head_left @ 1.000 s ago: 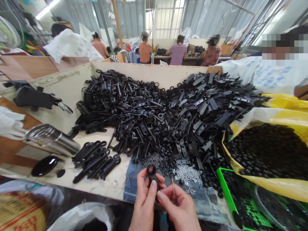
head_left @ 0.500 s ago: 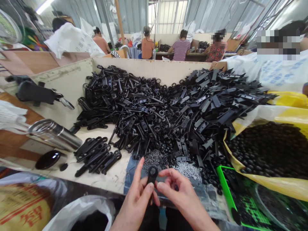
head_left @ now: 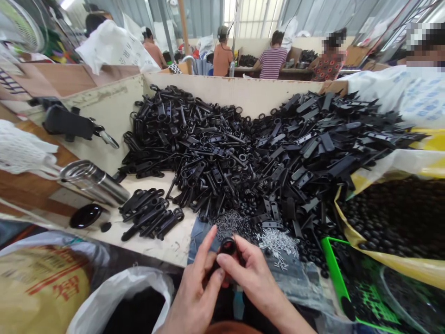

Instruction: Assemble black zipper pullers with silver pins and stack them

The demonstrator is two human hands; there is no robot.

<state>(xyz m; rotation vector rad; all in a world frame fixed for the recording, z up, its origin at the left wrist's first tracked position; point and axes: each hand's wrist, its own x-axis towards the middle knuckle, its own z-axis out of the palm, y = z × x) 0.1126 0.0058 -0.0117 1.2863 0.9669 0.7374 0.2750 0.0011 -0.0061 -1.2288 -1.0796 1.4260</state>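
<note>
A black plastic part with a ring-shaped end (head_left: 228, 246) is held between my two hands, low in the middle of the view. My left hand (head_left: 200, 278) grips its lower body between thumb and fingers, with the index finger stretched upward. Around the ring end close the thumb and fingers of my right hand (head_left: 252, 266). My fingers cover most of the part. Just beyond them lie small dark screws (head_left: 231, 223) and a heap of silver pins (head_left: 278, 241) on a blue cloth (head_left: 299, 273).
Large piles of black plastic parts (head_left: 208, 148) fill the bench. A small group of similar parts (head_left: 151, 213) lies left, beside a steel flask (head_left: 95, 181). To the right are a yellow sack of black pieces (head_left: 399, 218) and a green tray (head_left: 335, 271). People (head_left: 273, 60) sit behind.
My right hand has come in onto the ring end, which now tilts and shows its opening. The whole view has shifted, so the bench appears slightly right and higher.
</note>
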